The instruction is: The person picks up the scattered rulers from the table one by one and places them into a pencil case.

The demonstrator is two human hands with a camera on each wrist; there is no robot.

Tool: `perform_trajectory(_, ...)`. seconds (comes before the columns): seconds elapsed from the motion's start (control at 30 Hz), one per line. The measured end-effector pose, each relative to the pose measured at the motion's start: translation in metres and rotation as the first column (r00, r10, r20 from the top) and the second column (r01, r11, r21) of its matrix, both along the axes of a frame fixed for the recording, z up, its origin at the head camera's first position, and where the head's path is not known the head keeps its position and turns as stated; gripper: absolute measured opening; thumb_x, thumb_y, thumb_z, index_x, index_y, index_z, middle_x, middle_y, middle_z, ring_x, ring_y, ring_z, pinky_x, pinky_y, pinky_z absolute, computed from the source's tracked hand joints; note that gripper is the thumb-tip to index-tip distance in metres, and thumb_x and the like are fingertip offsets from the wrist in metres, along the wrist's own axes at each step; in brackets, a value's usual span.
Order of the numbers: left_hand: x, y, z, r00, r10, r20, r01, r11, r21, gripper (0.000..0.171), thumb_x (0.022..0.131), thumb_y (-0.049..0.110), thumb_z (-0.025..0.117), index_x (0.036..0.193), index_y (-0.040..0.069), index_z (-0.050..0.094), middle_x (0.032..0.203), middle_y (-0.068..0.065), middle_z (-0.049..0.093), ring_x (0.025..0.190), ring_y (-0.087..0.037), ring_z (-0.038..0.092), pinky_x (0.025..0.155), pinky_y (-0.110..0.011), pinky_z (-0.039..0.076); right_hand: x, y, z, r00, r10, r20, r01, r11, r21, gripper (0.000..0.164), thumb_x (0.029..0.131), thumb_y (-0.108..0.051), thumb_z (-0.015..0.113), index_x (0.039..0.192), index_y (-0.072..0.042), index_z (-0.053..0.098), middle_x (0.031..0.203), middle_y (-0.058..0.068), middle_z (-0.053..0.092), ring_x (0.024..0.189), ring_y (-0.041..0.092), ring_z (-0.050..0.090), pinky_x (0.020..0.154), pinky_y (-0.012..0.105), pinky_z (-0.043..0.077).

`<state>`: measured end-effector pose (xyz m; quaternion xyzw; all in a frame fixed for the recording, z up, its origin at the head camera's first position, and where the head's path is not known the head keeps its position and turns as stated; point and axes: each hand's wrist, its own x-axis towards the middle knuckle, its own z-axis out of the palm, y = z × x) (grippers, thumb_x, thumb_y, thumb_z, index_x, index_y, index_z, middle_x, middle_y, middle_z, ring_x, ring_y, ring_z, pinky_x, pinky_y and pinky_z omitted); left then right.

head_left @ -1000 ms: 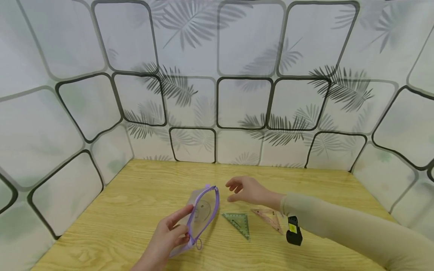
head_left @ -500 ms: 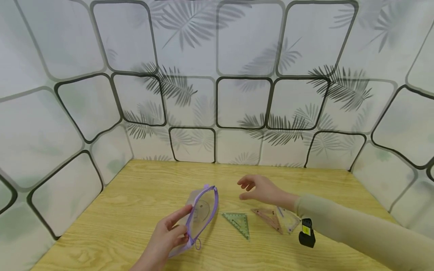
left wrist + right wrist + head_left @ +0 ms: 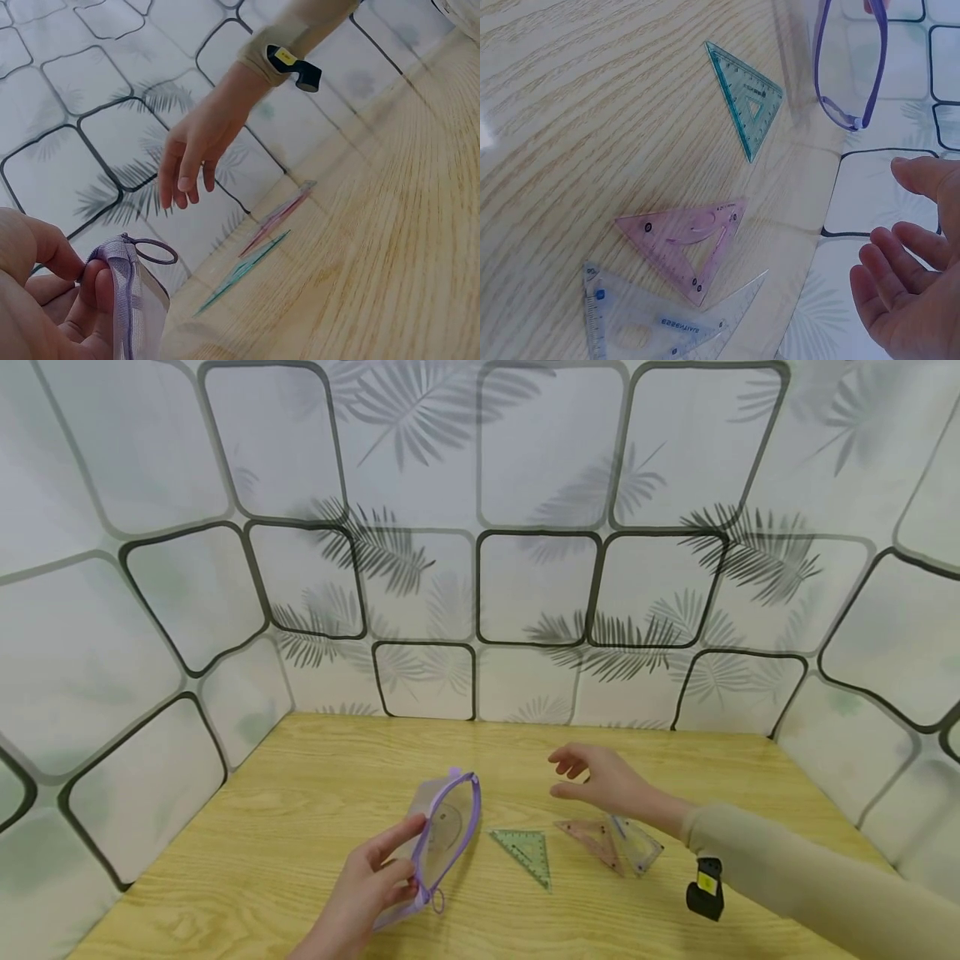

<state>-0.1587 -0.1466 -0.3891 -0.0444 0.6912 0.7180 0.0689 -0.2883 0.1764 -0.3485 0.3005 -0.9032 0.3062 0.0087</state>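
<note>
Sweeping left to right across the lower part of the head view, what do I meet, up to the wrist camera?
Left hand → purple-zipped pouch → green set square → pink set square → clear set square → black wrist camera.

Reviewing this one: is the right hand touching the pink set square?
Apart: the right wrist view shows the table and leaf-patterned backdrop between the right hand and the pink set square.

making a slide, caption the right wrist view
Green set square, pink set square and clear plastic on wood-grain table, with the empty right hand at right.
</note>
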Motion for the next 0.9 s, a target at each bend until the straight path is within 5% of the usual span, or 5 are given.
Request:
perform_trajectory(0.4, 0.0, 0.001, -0.002, 1.0, 0.01, 0.001, -0.01, 1.0, -0.003, 0.067, 0.082, -0.001, 0.054, 0.148, 0.007, 0.045, 0.144, -0.018, 0.048, 0.078, -0.008, 0.055, 0.068, -0.02, 0.053, 0.007, 0.006, 0.0, 0.994, -0.081, -0.069, 0.083, 0.996, 0.038, 0.05, 0.089, -0.031, 0.072, 0.131, -0.008, 0.059, 0.11, 0.005, 0.066, 0.098, 0.019, 0.062, 0.079, 0.037, 0.054)
perform_trajectory(0.9, -0.002, -0.001, -0.002, 1.0, 0.0, 0.004, 0.0, 1.0, -0.008, 0.067, 0.083, 0.001, 0.055, 0.148, 0.008, 0.044, 0.141, -0.018, 0.049, 0.08, -0.009, 0.054, 0.068, -0.021, 0.052, 0.012, 0.029, -0.009, 0.988, -0.129, -0.087, 0.13, 0.991, 0.003, 0.048, 0.089, -0.028, 0.073, 0.129, -0.006, 0.06, 0.108, 0.005, 0.067, 0.097, 0.019, 0.063, 0.073, 0.026, 0.053)
